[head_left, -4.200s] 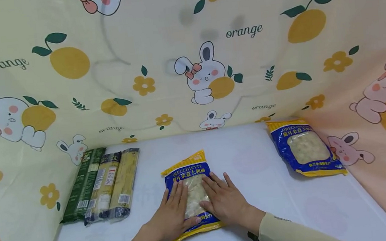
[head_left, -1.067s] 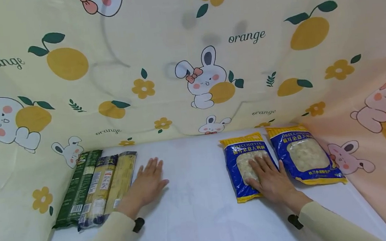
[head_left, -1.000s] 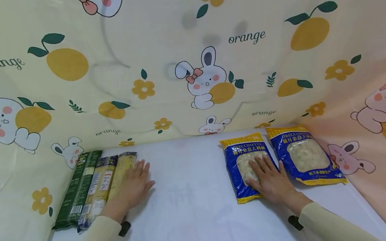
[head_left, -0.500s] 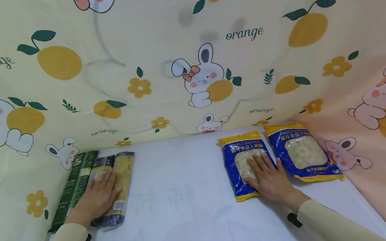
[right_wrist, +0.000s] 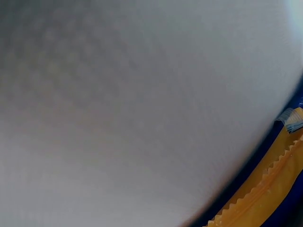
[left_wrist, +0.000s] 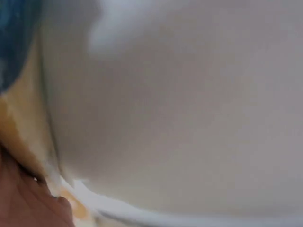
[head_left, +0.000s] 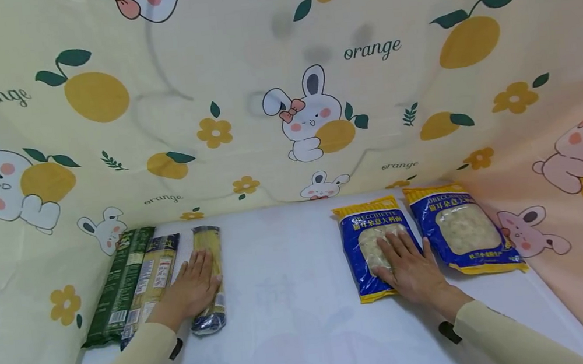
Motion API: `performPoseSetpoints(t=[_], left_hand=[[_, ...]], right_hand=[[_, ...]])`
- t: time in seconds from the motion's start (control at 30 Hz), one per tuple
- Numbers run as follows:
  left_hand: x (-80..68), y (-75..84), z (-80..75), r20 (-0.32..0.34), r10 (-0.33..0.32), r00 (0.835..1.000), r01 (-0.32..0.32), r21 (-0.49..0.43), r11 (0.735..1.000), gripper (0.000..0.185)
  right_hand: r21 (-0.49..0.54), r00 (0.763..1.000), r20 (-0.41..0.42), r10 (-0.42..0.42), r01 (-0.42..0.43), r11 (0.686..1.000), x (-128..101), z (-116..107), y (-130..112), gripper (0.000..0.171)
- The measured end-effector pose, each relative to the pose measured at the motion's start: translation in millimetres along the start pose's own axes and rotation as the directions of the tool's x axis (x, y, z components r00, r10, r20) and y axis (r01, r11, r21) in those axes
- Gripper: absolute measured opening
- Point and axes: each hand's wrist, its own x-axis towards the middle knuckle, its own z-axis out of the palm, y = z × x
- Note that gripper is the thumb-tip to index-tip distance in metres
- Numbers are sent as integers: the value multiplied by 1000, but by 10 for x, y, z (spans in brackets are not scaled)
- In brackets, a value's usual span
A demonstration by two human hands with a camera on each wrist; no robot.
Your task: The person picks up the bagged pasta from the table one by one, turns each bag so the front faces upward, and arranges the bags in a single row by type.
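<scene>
Currently the left hand [head_left: 194,285] lies flat, fingers straight and together, on a yellow spaghetti packet [head_left: 209,278] that sits on the white table [head_left: 292,299], angled slightly away from two neighbouring long packets. The right hand [head_left: 407,264] lies flat, fingers spread, on the nearer orecchiette bag [head_left: 368,239], pressing on its clear window.

To slide the spaghetti packet well, keep the palm flat along its length and press evenly; judging by its narrow, stiff shape, pressure at one end alone is likely to make it pivot rather than travel straight. The film wrapper looks slippery on the smooth surface, so light downward force probably suffices. Keep the right hand steady on the orecchiette bag so that the bag does not shift.

Surrounding items: a dark green pasta packet [head_left: 122,280] and a second spaghetti packet [head_left: 153,277] lie side by side at the far left, just beside the left hand. A second orecchiette bag [head_left: 459,230] lies just beside the first, against the cartoon-printed fabric [head_left: 282,89] that walls the table on three sides. The table between the two hands holds nothing that blocks a sideways slide. The left wrist view is blurred; the right wrist view shows only a serrated yellow bag edge [right_wrist: 265,194].
</scene>
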Motion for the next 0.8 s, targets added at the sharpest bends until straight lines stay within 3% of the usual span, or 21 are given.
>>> performPoseSetpoints(t=[0.23,0.43,0.57,0.67,0.8], left_hand=[[237,720,209,29,55,998,-55,-3,998,73],[380,1449,384,78,96,992,-98,32,995,74],[418,1919,398,113,113,987,-113,-12,994,78],[404,2109,397,113,132,985,-126,-57,990,81],[299,2035,425,86,126,988,-119,-79,990,79]], right_hand=[[0,1000,-7,3,-3,1000,-29,-1,49,81],[4,1000,-6,3,-3,1000,-44,-6,78,81],[1,1000,-12,5,-5,1000,-46,-13,90,80],[4,1000,-9,8,-8,1000,-46,-18,78,79],[22,1000,-3,-7,7,1000,-11,-20,33,79]])
